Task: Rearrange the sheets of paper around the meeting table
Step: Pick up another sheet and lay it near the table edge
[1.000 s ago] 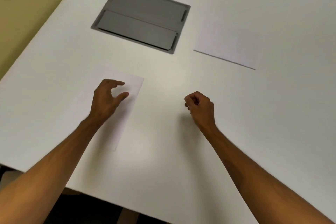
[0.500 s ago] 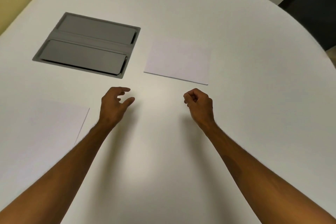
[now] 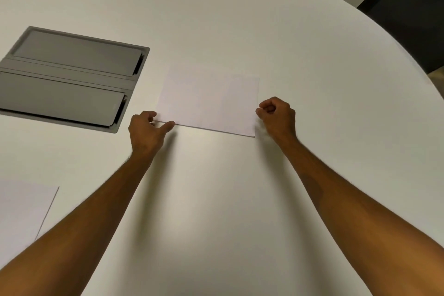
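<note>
In the head view, both bare forearms reach forward from the near edge and converge on a sheet of paper (image 3: 208,101) lying flat near the middle of the table (image 3: 240,19).

The left hand (image 3: 147,132) sits at the sheet's near left corner, knuckles up. Its thumb stretches out along the near edge and touches it, while the curled fingers bend over the corner. Whether the paper is actually pinched between them I cannot tell.

The right hand (image 3: 276,115) is at the sheet's right edge, close to the near right corner. It is curled into a loose fist, with the fingertips tucked in towards the paper. They are just beside the edge, and any grasp is not clear.

The sheet is white, thin and rectangular, with its long side running left to right. The table is matte white and smooth, and its far right edge curves round.

A grey rectangular cable hatch (image 3: 69,77) with two flat lids is set flush into the tabletop, left of the sheet. A second white sheet (image 3: 21,211) lies flat at the near left, well apart from the hands and partly cut off by the frame.
</note>
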